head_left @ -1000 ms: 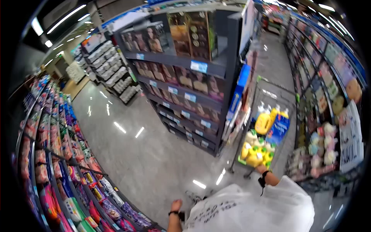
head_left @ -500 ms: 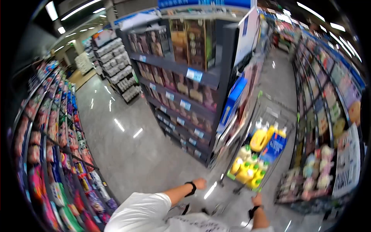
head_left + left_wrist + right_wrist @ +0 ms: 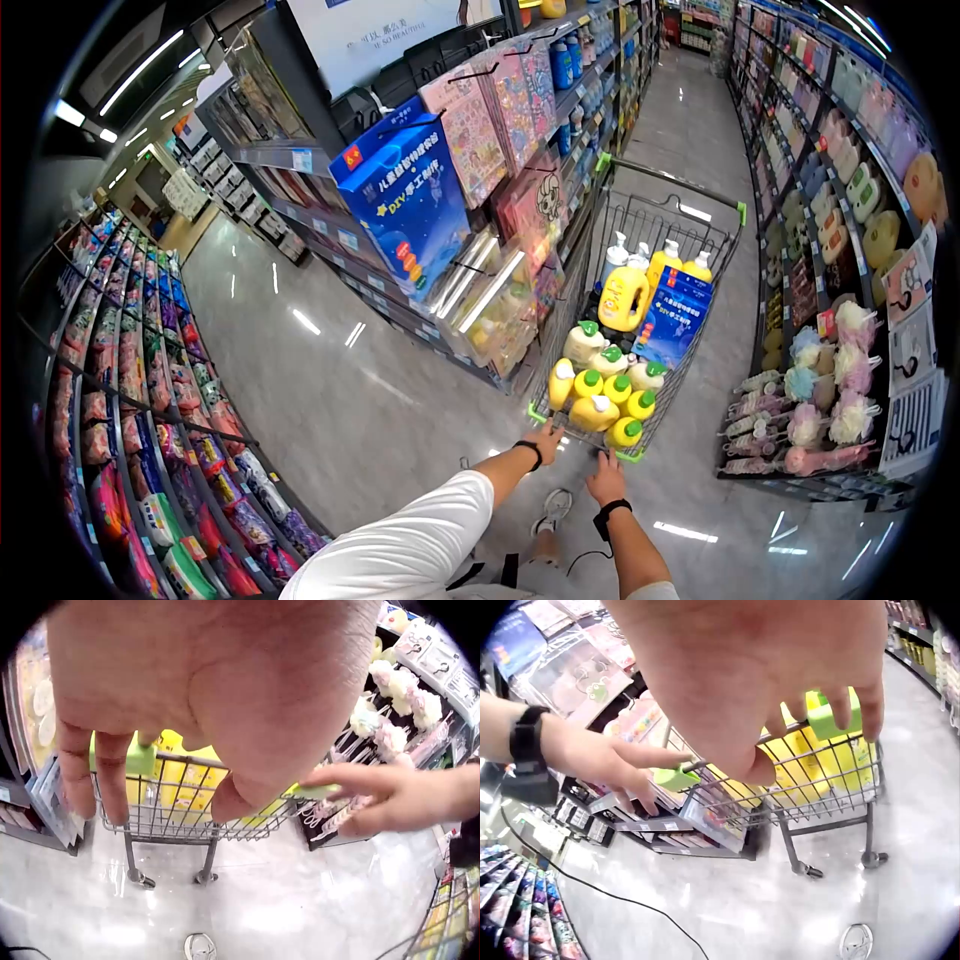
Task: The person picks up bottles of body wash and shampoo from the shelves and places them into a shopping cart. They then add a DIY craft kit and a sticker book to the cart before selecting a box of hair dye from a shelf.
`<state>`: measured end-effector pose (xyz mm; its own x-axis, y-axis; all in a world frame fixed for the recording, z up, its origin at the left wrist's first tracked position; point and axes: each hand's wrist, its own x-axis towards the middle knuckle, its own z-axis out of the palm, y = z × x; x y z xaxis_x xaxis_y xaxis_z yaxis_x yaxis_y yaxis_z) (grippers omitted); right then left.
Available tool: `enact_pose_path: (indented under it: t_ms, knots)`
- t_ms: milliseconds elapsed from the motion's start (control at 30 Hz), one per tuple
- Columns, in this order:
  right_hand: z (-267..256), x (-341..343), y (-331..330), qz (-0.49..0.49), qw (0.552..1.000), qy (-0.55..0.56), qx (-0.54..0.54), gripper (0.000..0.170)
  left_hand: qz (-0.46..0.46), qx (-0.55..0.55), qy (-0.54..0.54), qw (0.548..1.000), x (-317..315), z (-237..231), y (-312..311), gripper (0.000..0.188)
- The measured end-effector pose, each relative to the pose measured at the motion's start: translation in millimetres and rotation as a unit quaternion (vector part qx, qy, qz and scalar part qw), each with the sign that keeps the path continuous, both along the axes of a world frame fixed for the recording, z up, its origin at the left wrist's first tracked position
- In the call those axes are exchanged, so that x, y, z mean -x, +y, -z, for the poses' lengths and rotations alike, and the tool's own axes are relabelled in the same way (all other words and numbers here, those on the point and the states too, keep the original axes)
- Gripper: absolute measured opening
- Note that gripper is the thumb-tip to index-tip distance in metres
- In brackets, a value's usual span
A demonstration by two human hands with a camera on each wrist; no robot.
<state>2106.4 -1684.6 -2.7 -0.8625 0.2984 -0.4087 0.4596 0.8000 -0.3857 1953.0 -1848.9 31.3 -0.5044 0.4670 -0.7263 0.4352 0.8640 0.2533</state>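
A wire shopping cart (image 3: 655, 425) with green corner pieces stands in front of me. My left hand (image 3: 545, 440) is at its near left corner, fingers extended and hanging by the green corner piece (image 3: 139, 757) in the left wrist view. At the near right corner is my right hand (image 3: 606, 478); its fingers overlap the other green corner piece (image 3: 832, 720) in the right wrist view, with the thumb close to the wire rim. Inside the cart are several yellow bottles (image 3: 594, 412), a yellow jug (image 3: 624, 298), pump bottles (image 3: 664, 262) and a blue box (image 3: 672, 318).
A shelf end with a hanging blue box (image 3: 405, 200) and pink packets (image 3: 465, 135) stands left of the cart. Bath puffs (image 3: 852, 370) hang on the right shelving. An aisle floor (image 3: 680, 110) runs ahead. Packed shelves (image 3: 150, 400) line the far left.
My left hand has come up from low beside my body to the cart's near left corner. My right hand was at the cart, drew slightly back, and is again at its edge. The shelf end looks nearer.
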Motion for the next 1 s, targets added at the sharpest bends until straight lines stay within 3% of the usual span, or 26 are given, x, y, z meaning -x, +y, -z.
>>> enact_pose_path:
  t_ms: [67, 100, 133, 167, 233, 300, 433, 467, 567, 633, 700, 767, 833, 900, 1000]
  knots:
    - [-9, 22, 12, 0.031, 0.998, 0.042, 0.028, 0.070, 0.002, -0.020, 0.036, 0.999, -11, 30, 8, 0.078]
    - [31, 29, 27, 0.013, 0.994, 0.103, 0.035, 0.069, 0.007, -0.025, 0.071, 0.997, -9, 39, -1, 0.078]
    - [8, 41, 32, 0.071, 0.986, -0.025, 0.151, 0.067, -0.007, -0.020, 0.077, 0.997, -3, 35, -4, 0.078]
    - [36, 36, 38, 0.042, 0.993, -0.001, 0.106, 0.066, -0.018, -0.018, 0.077, 0.997, -7, 32, -2, 0.077]
    - [24, 33, 29, 0.037, 0.997, -0.069, 0.014, 0.059, 0.014, -0.019, 0.145, 0.989, -10, 55, -5, 0.081]
    - [6, 25, 18, 0.059, 0.997, -0.046, 0.032, 0.059, 0.010, 0.006, 0.135, 0.991, -13, 48, -1, 0.082]
    - [28, 12, 18, 0.036, 0.999, -0.032, -0.015, 0.063, 0.033, 0.058, 0.120, 0.991, -26, 45, 5, 0.082]
    - [28, 7, 16, 0.024, 0.998, -0.060, -0.021, 0.064, 0.036, 0.068, 0.120, 0.990, -33, 23, 2, 0.084]
    - [21, -13, 10, 0.024, 0.994, -0.095, -0.049, 0.069, 0.019, 0.030, 0.091, 0.995, -51, 15, -11, 0.081]
    - [20, -29, 3, 0.012, 0.993, -0.113, 0.003, 0.072, 0.032, 0.007, 0.092, 0.995, -67, 31, -24, 0.075]
    - [19, -50, -4, 0.035, 0.987, -0.155, 0.025, 0.073, -0.036, -0.076, 0.042, 0.996, -87, 124, -44, 0.072]
    - [32, -68, -18, 0.018, 0.993, -0.113, -0.031, 0.065, 0.078, -0.069, 0.055, 0.993, -96, 58, -70, 0.072]
    - [40, -80, -42, 0.066, 0.991, -0.114, -0.019, 0.054, 0.114, -0.038, 0.009, 0.993, -93, 40, -109, 0.074]
    - [57, -87, -63, 0.112, 0.988, -0.102, 0.000, 0.050, 0.087, -0.006, -0.045, 0.995, -84, 49, -165, 0.073]
    - [72, -124, -82, 0.154, 0.981, -0.116, -0.009, 0.043, 0.042, -0.049, 0.027, 0.998, -95, 57, -271, 0.069]
